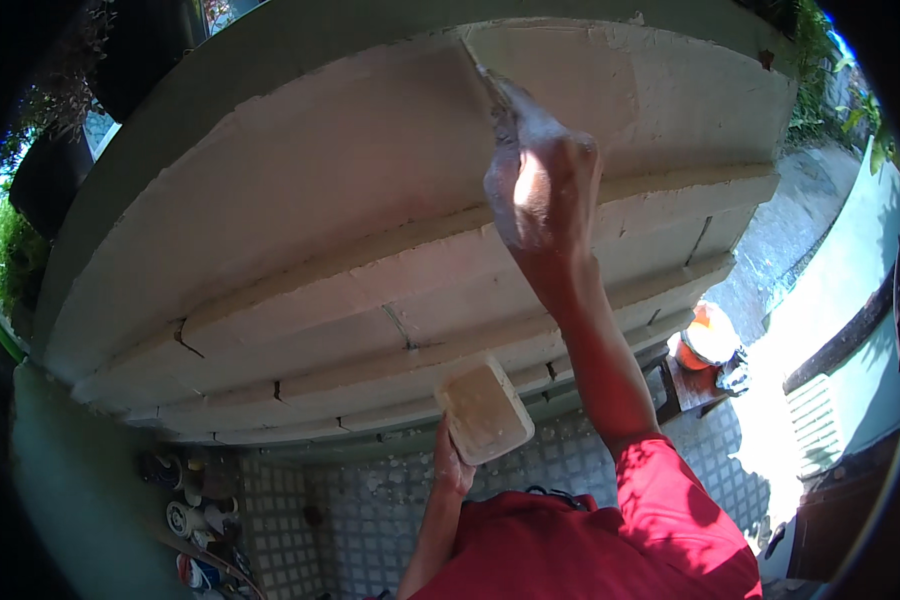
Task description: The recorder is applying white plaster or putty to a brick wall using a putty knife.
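Note:
My right hand (pixel 545 185), smeared with white paste, is closed around a putty knife (pixel 482 78) that I see nearly edge-on. The blade's tip meets the smooth cream surface (pixel 370 130) close to its curved far edge. Lower down, my left hand (pixel 453 465) grips a shallow cream tub (pixel 488 415) with rounded corners by its near left side. Whatever the tub contains is hard to make out. Between the two hands run stepped cream mouldings (pixel 420 290) with several dark cracks or joints across them.
A grey-green border (pixel 160 130) curves around the cream surface. At the right, an orange bucket (pixel 692 350) stands on a brown stool (pixel 692 388). Tiled floor (pixel 370 520) lies below, spotted with white. Rolls and containers (pixel 185 520) crowd the lower left beside a pale green wall (pixel 80 490).

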### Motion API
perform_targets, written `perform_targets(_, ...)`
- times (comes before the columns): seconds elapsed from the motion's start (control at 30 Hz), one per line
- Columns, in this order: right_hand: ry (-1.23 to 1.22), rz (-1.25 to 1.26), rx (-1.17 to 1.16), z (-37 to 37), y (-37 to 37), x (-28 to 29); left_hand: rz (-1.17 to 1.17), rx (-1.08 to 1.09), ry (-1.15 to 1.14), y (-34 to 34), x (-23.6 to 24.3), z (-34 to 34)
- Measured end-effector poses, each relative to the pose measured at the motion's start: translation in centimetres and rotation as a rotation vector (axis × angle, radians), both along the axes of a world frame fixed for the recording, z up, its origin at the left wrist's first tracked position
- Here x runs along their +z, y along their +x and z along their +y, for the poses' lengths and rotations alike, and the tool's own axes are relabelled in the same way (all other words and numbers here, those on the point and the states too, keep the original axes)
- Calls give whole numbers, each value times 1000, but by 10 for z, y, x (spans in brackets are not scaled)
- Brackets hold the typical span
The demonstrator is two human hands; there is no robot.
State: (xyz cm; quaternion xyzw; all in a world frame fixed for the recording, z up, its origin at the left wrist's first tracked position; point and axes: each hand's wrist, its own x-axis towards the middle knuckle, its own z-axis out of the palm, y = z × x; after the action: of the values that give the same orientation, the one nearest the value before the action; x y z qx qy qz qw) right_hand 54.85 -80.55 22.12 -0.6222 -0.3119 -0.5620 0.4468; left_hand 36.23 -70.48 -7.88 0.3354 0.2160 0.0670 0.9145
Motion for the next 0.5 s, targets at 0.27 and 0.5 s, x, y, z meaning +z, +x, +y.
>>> perform_targets(0.27,-117,78,-187,46,0,5,81,88,-23,-20,5,21)
perform_targets(0.5,-449,151,-126,69,-27,6,20,117,0,-34,4,48)
